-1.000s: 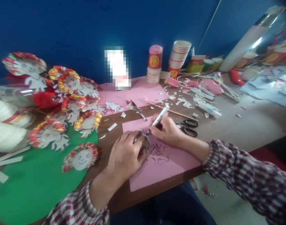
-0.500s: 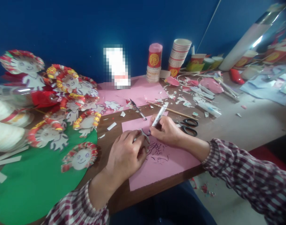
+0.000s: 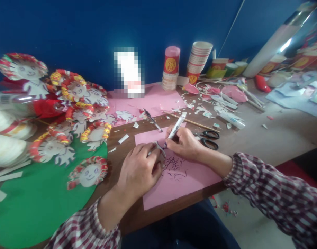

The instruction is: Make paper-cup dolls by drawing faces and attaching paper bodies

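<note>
My right hand [image 3: 186, 143] is closed round a white marker [image 3: 177, 127], its tip pointing down at a small white paper cutout [image 3: 161, 149]. My left hand [image 3: 141, 166] lies over that cutout with bent fingers and holds it against a pink sheet [image 3: 171, 195]. Most of the cutout is hidden under the left fingers. Dark pen strokes [image 3: 174, 164] cover part of the pink sheet beside the hands. Just beyond the sheet's top edge lies a black pen [image 3: 153, 121]. Black-handled scissors [image 3: 210, 139] rest to the right of my right wrist.
Paper dolls with red and yellow ring frames [image 3: 96, 133] crowd the left, some on a green sheet [image 3: 41, 204]. Stacked paper cups [image 3: 171, 65] stand at the back. Paper scraps [image 3: 204, 110] and a wooden stick [image 3: 192, 121] lie on the brown table [image 3: 285, 141].
The view has shifted very slightly. Both hands keep nearly the same place, with the marker still at the cutout's edge.
</note>
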`<state>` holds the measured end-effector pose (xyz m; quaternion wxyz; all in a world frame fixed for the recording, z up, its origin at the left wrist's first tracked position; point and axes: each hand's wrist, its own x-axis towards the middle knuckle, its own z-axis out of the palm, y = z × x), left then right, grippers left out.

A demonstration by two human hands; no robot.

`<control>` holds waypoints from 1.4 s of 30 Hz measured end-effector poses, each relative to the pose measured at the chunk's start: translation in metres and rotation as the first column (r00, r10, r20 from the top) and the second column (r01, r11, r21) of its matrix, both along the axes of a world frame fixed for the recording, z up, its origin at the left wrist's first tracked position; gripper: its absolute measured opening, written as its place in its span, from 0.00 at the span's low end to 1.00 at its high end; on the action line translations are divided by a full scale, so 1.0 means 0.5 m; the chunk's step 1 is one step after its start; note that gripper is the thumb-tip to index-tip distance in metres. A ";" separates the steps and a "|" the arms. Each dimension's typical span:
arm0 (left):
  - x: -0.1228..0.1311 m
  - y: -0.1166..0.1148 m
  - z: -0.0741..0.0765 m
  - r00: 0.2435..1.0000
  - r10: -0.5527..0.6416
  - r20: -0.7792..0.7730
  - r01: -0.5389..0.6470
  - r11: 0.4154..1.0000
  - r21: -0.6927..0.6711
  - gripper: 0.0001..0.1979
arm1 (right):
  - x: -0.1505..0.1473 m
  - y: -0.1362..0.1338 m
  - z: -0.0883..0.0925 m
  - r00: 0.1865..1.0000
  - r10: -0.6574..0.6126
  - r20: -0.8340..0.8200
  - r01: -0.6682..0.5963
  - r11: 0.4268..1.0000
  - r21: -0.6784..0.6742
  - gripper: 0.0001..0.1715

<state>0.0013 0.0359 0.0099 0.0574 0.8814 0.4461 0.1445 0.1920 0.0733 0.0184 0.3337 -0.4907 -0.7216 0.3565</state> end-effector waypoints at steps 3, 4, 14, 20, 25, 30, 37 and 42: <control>-0.001 -0.001 0.001 1.000 0.001 -0.001 -0.001 1.000 -0.002 0.13 | 0.001 0.000 -0.002 1.000 0.011 0.015 -0.011 1.000 0.008 0.03; -0.001 -0.002 0.001 1.000 0.001 -0.001 -0.001 1.000 -0.001 0.13 | 0.002 0.000 -0.002 1.000 0.014 0.017 -0.014 1.000 0.007 0.03; 0.000 -0.002 0.001 1.000 0.004 -0.007 -0.004 1.000 0.007 0.15 | 0.002 -0.002 0.000 0.999 0.027 0.026 -0.026 1.000 -0.017 0.03; 0.001 -0.002 0.002 1.000 0.003 -0.017 -0.003 1.000 0.003 0.15 | 0.003 -0.002 0.003 0.998 0.051 0.030 -0.050 0.998 -0.031 0.04; 0.002 -0.002 0.002 1.000 0.008 -0.011 -0.008 1.000 0.009 0.14 | 0.003 -0.003 0.006 0.998 0.061 0.035 -0.059 0.998 -0.036 0.04; 0.001 -0.004 0.001 1.000 0.011 -0.013 -0.011 1.000 0.000 0.14 | 0.004 -0.003 0.005 0.997 0.080 0.024 -0.079 0.996 -0.051 0.04; 0.003 -0.003 0.003 1.000 0.011 -0.011 -0.012 1.000 -0.018 0.14 | 0.005 -0.004 0.010 0.995 0.098 0.027 -0.096 0.993 -0.067 0.04; 0.001 -0.001 0.003 1.000 0.006 -0.007 -0.006 1.000 -0.016 0.14 | 0.005 -0.004 0.010 0.995 0.102 0.015 -0.100 0.992 -0.078 0.04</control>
